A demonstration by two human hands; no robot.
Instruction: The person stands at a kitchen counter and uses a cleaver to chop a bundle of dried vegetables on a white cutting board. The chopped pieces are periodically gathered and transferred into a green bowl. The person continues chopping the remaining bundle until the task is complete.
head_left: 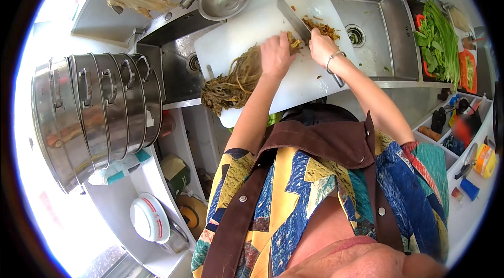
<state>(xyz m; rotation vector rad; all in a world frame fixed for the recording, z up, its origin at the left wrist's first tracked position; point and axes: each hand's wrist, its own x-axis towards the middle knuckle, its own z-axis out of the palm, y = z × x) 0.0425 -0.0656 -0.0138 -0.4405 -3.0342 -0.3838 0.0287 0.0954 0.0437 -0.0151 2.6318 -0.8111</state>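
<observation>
On the cutting board [223,47], brown greens [244,73] stretch from near left to far right, clasped by the left hand's fingers [273,44], while the right hand [322,47] closes its fingers around a knife [294,18] pointing away and leftward.

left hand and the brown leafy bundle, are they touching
Touching. The head view shows the left hand lying over the right end of the brown leafy bundle, with no gap visible between them.
</observation>
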